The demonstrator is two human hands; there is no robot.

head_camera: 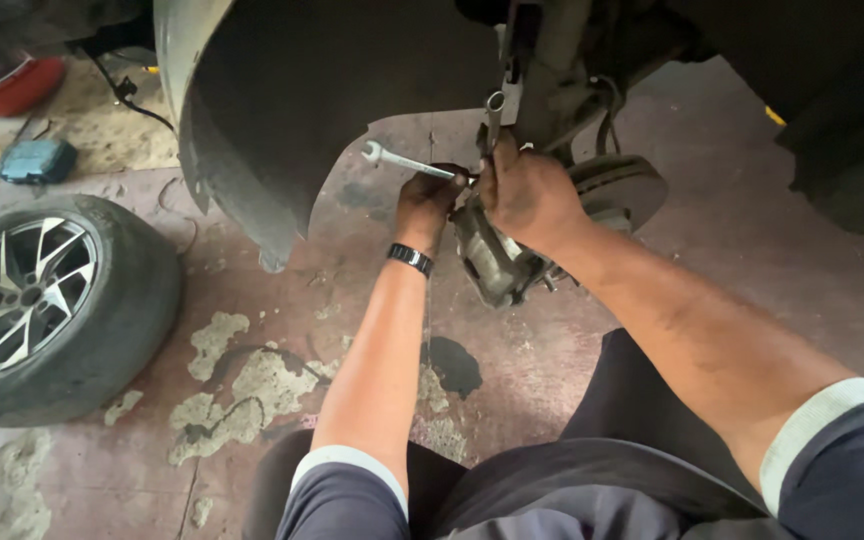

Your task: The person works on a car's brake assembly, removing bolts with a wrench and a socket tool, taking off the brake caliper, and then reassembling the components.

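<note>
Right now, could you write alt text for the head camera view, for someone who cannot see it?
A person's left hand holds a silver wrench against a brake caliper under a raised car, while the right hand grips the caliper beside the brake disc. A removed wheel lies on the stained floor at left.

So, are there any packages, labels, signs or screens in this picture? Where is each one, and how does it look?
No labels, signs or screens show.
Blue case: a small flat rectangular box on the floor at far left, above the removed wheel; it may be a package, too small to tell.
Left hand holds a silver spanner; right hand is at the brake caliper.
</note>
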